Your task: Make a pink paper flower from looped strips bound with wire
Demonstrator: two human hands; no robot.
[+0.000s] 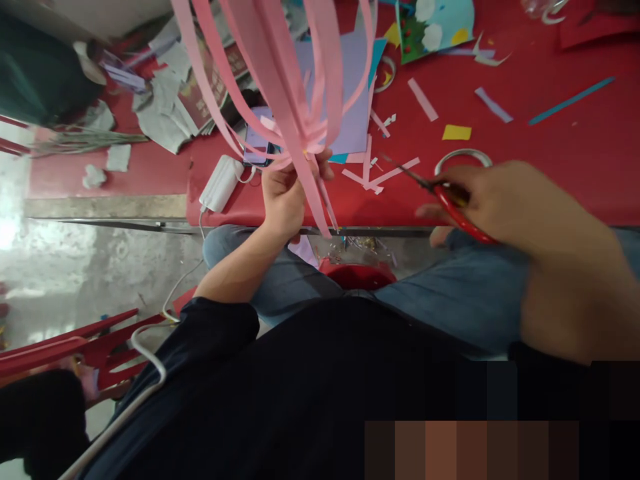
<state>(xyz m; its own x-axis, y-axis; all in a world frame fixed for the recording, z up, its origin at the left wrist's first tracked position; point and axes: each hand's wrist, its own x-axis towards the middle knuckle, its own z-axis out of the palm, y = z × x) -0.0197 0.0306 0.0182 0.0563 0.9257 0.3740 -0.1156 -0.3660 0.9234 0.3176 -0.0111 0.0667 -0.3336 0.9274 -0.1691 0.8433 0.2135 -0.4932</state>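
Dark shirt [300,373] nearest; pink strips [290,113] flat, curved, gathered.

The left hand [286,200] pinches at 11 o'clock, the right hand [505,203] loosely curled at 3 o'clock.

Dark top [300,380], elbow-length sleeves [217,327], faded blue jeans [460,297]

Paper strips [330,67], upper centre: pink. Scissors handle [461,221], right of centre: red. Table cover [545,160]: plain red. Card [443,20], upper right: light blue and green, white patches, red spots. Jeans [450,300], lower centre: faded blue. Shirt [290,387], bottom: black.
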